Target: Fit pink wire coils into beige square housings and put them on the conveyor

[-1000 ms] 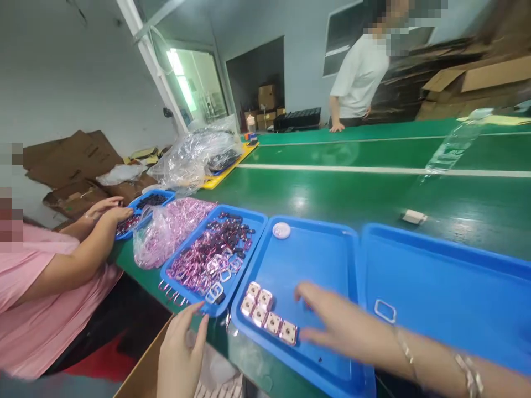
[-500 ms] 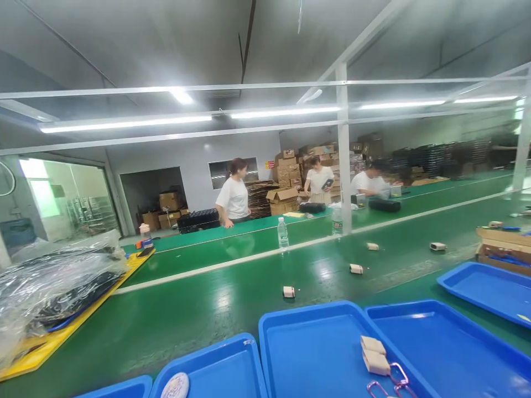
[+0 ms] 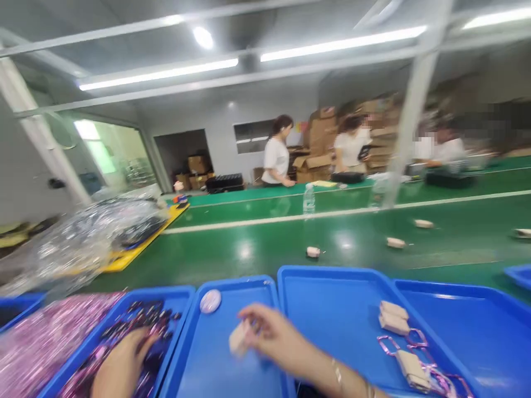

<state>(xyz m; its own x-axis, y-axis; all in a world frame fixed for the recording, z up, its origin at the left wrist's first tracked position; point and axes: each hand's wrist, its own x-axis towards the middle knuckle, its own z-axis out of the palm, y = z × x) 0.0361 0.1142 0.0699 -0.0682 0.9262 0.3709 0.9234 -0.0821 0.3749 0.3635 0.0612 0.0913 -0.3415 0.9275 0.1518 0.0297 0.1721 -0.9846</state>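
Note:
My right hand (image 3: pixel 267 334) is closed around a small beige block-shaped piece (image 3: pixel 239 338), blurred by motion, above a narrow blue tray (image 3: pixel 207 359). In that tray's far left corner lies a round pale patterned disc (image 3: pixel 210 301). My left hand (image 3: pixel 122 359) reaches into the blue tray (image 3: pixel 185 301) to the left, among dark shiny small parts (image 3: pixel 151 315) and pink metallic pieces. Its fingers are blurred and partly hidden, so what they grip does not show. Farther right, similar beige blocks (image 3: pixel 394 318) lie in a wider blue tray (image 3: pixel 327 282) beside pink carabiner-like clips (image 3: pixel 388 345).
A heap of pink shiny packets (image 3: pixel 62 331) lies at the left. Behind it, clear plastic wrap (image 3: pixel 95 226) covers dark goods on a yellow board (image 3: pixel 139 257). Beige pieces (image 3: pixel 313 252) and a water bottle (image 3: pixel 309 200) stand on the green bench (image 3: pixel 249 257). Several people (image 3: pixel 277 155) are beyond.
My view has swung left and down, bringing more trays into sight. Both my hands have come into view, the right one with a beige piece. The person opposite has turned their head downward.

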